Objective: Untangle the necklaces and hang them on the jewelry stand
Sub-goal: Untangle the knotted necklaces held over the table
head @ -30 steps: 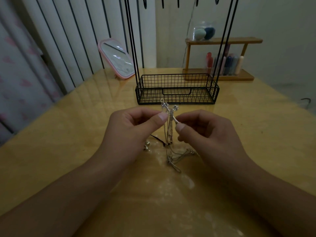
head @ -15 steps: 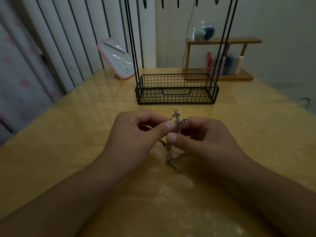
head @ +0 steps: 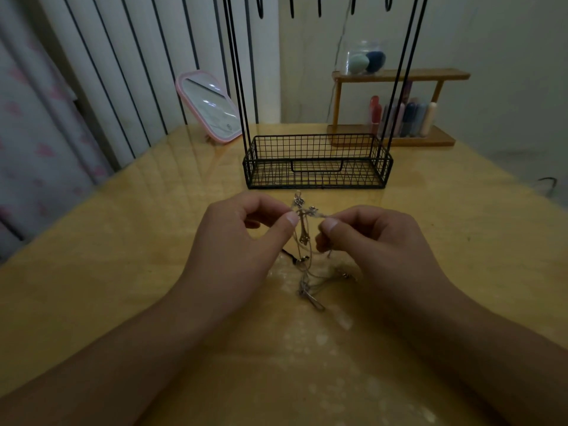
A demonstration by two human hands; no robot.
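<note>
A knot of thin silver necklaces [head: 304,241] with small charms is lifted between my hands above the yellow table [head: 123,241]. Its loose ends trail down onto the tabletop below. My left hand [head: 242,238] pinches the tangle near the top between thumb and forefinger. My right hand [head: 372,238] pinches strands just to the right of it. A short way beyond my hands stands the black wire jewelry stand [head: 316,162]; its basket base holds nothing, its thin uprights rise out of view, and hook tips show at the top edge.
A pink-framed mirror [head: 210,107] leans at the back left. A wooden shelf [head: 396,76] at the back right carries a jar with sponges and several bottles. Striped curtains hang along the left. The table's right edge drops off near a dark object.
My hands have drawn slightly apart after being close together, stretching the top of the tangle sideways. More chain now hangs visible between them.
</note>
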